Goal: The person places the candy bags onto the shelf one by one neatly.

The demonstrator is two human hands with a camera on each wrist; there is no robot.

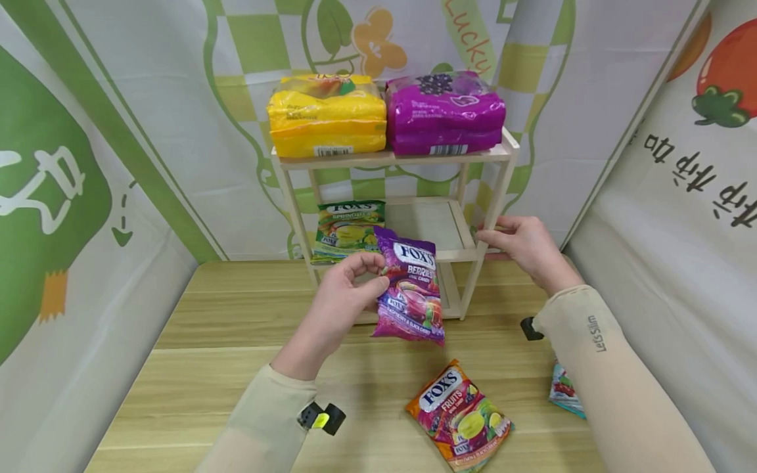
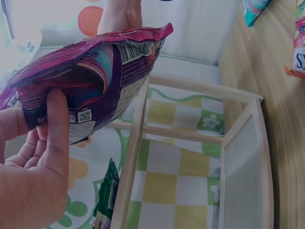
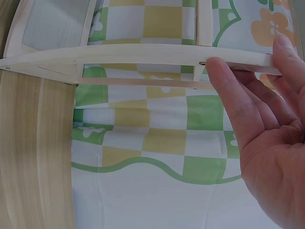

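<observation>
A purple bag of Fox's Berries candy [image 1: 414, 289] is in my left hand [image 1: 351, 292], pinched by its left edge between thumb and fingers. It hangs upright in front of the small wooden rack's [image 1: 499, 190] middle shelf, and its printed back [image 2: 126, 83] faces the left wrist view. My right hand [image 1: 532, 249] grips the rack's right front post, thumb and fingers around it; the right wrist view shows this post [image 3: 143, 53] close up. On the left part of the middle shelf stands a green Fox's Spring Tea bag [image 1: 349, 226], partly behind the purple one.
On the top shelf, a yellow package [image 1: 328, 121] sits beside a purple package [image 1: 446, 118]. An orange Fox's Fruits bag [image 1: 461, 417] lies on the wooden table [image 1: 236, 355] in front. A light-blue bag [image 1: 564, 394] is partly hidden by my right forearm. Printed curtains surround the table.
</observation>
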